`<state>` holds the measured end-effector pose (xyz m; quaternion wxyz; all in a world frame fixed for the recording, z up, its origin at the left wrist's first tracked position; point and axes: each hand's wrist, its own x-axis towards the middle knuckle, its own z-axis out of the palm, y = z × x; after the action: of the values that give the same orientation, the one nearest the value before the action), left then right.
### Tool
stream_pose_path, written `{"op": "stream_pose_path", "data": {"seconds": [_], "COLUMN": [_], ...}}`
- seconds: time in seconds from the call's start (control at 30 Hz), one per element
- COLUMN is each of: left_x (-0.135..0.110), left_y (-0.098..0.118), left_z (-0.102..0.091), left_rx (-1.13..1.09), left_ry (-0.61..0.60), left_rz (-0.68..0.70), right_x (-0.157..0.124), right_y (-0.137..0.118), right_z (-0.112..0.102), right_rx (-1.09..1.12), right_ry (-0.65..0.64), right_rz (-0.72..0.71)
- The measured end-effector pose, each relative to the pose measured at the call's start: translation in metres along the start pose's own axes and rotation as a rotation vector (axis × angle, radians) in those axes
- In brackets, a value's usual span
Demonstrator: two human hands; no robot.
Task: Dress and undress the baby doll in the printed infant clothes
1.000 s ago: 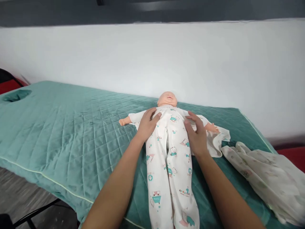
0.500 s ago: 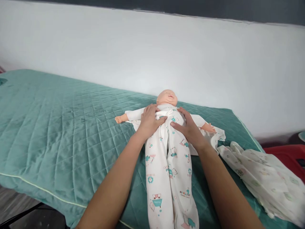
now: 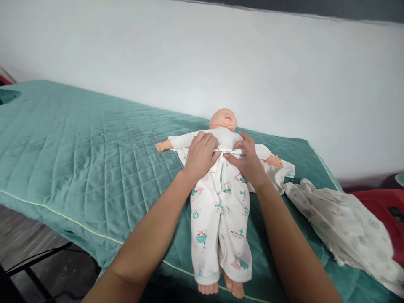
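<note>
A baby doll (image 3: 223, 119) lies on its back on a teal quilted table (image 3: 78, 151), arms spread, bare feet at the near edge. It wears white printed pants (image 3: 221, 210). My left hand (image 3: 200, 153) and my right hand (image 3: 246, 158) both pinch the waistband of the pants at the doll's belly, fingers curled round the cloth. A white undershirt covers the doll's chest above my hands.
A loose white printed cloth (image 3: 341, 227) lies bunched on the table's right end, another piece (image 3: 280, 174) under the doll's arm. A white wall (image 3: 221, 63) runs behind. Something red (image 3: 385, 210) sits at the far right. The table's near edge drops to a dark floor (image 3: 28, 261).
My hands went from resting flat on the doll's chest to gripping the pants' waistband. The pants have slid up, and the doll's bare feet now show at the near edge.
</note>
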<state>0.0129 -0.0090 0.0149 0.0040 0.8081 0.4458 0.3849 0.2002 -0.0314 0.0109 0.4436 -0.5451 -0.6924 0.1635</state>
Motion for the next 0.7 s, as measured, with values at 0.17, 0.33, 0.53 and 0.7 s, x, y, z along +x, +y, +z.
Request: {"op": "stream_pose_path", "data": {"seconds": [0.17,0.33,0.53,0.7], "left_x": [-0.011,-0.034,-0.077,-0.086], "left_y": [0.000,-0.001,0.000,0.004], "left_z": [0.001,-0.004,-0.017,-0.020], "left_rx": [-0.038,-0.049,-0.036,-0.078], "left_ry": [0.036,0.088,0.077,0.055], "left_rz": [-0.023,-0.095,-0.168,-0.230], "right_x": [-0.013,-0.020,-0.020,-0.032], "right_y": [-0.007,-0.007,0.004,0.007], "right_z": [0.000,-0.004,-0.005,-0.007], "right_rx": [-0.137,-0.158,-0.161,-0.196], "right_ry": [0.111,0.119,0.121,0.177], "right_rz": [-0.033,-0.017,-0.051,-0.097]}}
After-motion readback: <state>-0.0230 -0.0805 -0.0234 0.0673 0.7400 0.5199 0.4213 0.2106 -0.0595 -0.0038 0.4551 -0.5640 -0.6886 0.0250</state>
